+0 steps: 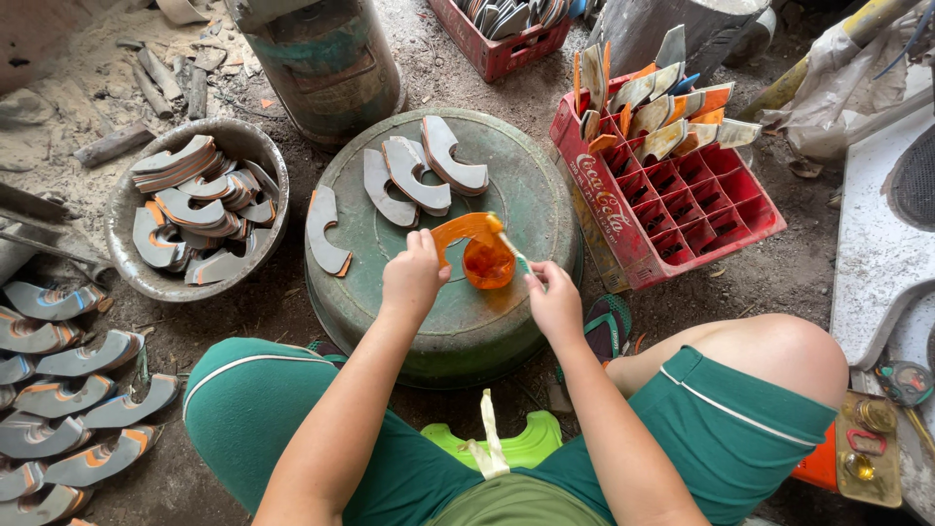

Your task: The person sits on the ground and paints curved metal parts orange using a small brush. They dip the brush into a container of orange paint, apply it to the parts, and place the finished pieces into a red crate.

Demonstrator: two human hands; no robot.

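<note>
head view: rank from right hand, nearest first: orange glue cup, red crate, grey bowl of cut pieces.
1. Orange glue cup: just left of the right hand, on the green upturned tub.
2. Red crate: up and to the right.
3. Grey bowl of cut pieces: far left, beyond the left hand.

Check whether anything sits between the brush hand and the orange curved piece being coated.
Nothing visible does. The right hand holds a small brush whose tip already meets the orange curved sole piece, which the left hand steadies over the small orange glue cup.
</note>
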